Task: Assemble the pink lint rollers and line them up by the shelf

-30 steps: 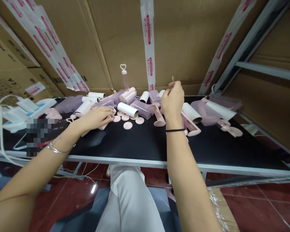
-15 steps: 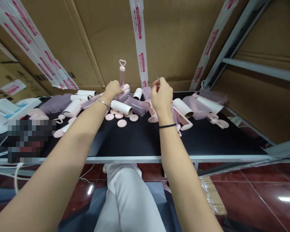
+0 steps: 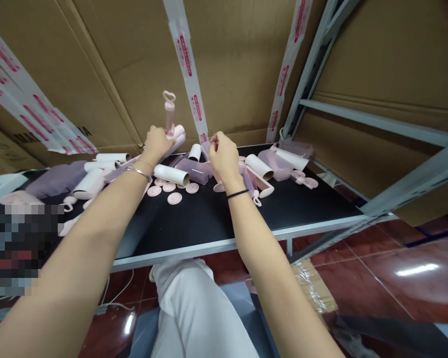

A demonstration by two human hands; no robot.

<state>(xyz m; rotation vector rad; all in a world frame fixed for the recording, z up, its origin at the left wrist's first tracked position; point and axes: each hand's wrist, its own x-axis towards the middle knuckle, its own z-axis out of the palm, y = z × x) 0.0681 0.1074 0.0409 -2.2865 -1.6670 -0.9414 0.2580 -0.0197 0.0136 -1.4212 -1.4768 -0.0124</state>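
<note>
My left hand is closed around a pale pink rounded piece, held just above the pile at the back of the table. A clear pink tube with a heart-shaped handle stands upright right beside its fingers; whether it is joined to the pink piece I cannot tell. My right hand pinches a small thin pointed thing, too small to name. Below the hands lie a white tube, a translucent mauve plastic piece and several pink discs.
More white tubes and pink and mauve parts lie along the black table. Large cardboard boxes stand behind it. A grey metal frame rises at the right. At the lower left a blurred-out patch covers part of the table.
The view has turned right and tilted, so things sit further left. My left hand has lifted the pink piece slightly, and the heart-handled tube tilts a little. My right hand keeps its pinch.
</note>
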